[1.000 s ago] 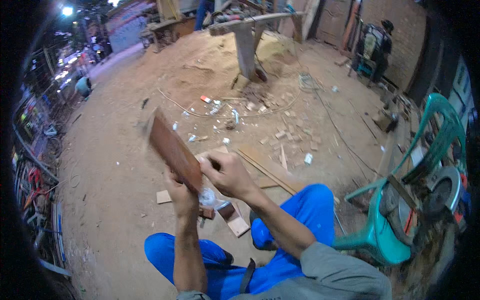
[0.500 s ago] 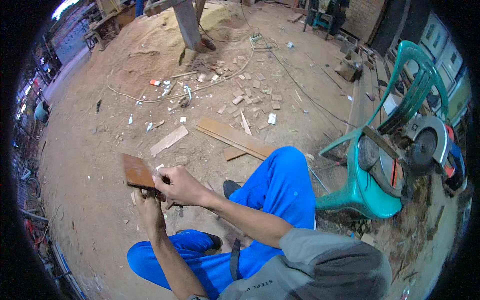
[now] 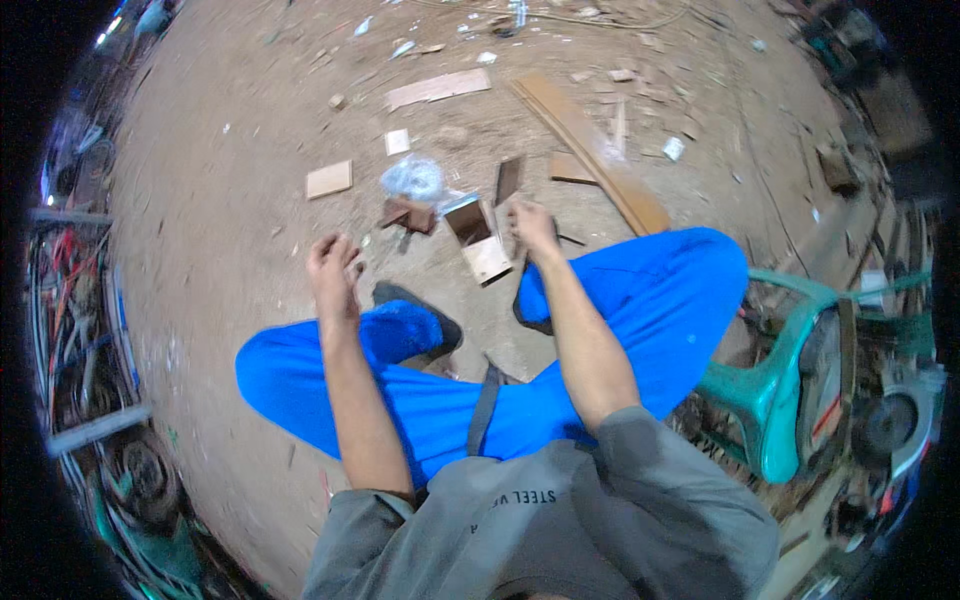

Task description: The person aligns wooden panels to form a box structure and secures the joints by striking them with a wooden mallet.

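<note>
My left hand [image 3: 335, 272] hangs above the ground on the left, empty, its fingers loosely bent and apart. My right hand [image 3: 533, 226] is closed, its fingertips at the lower end of a small dark brown board [image 3: 510, 180]; blur hides the exact grip. Just left of that hand lies a small wooden box-like piece [image 3: 490, 260] with a dark brown hollow and a pale end. Close by are a clear plastic bag [image 3: 413, 178] and a reddish-brown wooden block [image 3: 408, 215] with a dark part under it.
Pale wood pieces [image 3: 330, 179] lie on the dirt floor. A long brown plank [image 3: 590, 150] stretches beyond my right knee. On the right stand a green plastic chair [image 3: 775, 400] and a circular saw [image 3: 895, 425]. Cluttered metal racks [image 3: 95, 430] line the left edge.
The view has tipped down and shifted. My hands, together on a brown board before, are now apart; the left has let go, and the right is lower, near the box-like piece.
</note>
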`<control>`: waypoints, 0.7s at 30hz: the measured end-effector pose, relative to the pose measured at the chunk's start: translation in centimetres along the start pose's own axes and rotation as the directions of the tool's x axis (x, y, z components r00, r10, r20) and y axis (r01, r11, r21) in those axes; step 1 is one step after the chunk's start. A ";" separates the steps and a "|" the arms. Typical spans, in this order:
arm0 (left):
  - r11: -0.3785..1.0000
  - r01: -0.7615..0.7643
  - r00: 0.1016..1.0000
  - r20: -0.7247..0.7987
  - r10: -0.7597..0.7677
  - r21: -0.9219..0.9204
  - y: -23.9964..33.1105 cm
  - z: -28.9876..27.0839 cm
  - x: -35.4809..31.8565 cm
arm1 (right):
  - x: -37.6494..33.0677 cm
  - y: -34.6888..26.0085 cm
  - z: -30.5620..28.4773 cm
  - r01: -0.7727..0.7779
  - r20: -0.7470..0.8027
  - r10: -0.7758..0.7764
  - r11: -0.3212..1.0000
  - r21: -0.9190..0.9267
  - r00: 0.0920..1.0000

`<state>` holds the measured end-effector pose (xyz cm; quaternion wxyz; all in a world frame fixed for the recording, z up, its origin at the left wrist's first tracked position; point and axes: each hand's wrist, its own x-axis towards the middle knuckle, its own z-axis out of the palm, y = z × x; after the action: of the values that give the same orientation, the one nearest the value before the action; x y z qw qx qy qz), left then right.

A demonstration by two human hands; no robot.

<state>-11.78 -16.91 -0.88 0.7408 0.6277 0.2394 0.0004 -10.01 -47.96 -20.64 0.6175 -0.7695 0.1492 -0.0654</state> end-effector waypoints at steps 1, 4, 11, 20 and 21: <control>0.999 0.016 0.999 -0.047 -0.014 0.049 0.1 -0.4 0.0 | -0.3 -1.2 1.4 -0.384 0.076 0.379 0.879 0.282 0.922; 0.997 0.006 1.000 -0.025 -0.004 0.082 0.7 0.9 -0.1 | 0.3 -3.5 1.1 -0.440 0.214 0.385 0.808 0.392 0.898; 0.982 -0.009 0.993 0.121 -0.014 0.187 -0.9 3.0 -0.4 | 0.1 -8.3 -0.4 -0.338 0.326 0.214 0.855 0.394 0.921; 0.909 -0.209 0.926 0.373 0.065 0.360 -0.7 4.8 -1.6 | -3.2 -15.8 0.1 -0.086 0.520 -0.052 0.968 0.237 0.853; 0.912 -0.210 0.923 0.380 0.066 0.352 -1.0 5.0 -1.6 | -3.7 -16.4 0.1 -0.044 0.555 -0.059 0.984 0.171 0.830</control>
<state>-11.75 -22.30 -0.78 0.6318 0.7660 0.0493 -0.1081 -11.04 -43.57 -4.48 0.6994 -0.6980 -0.0467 0.1465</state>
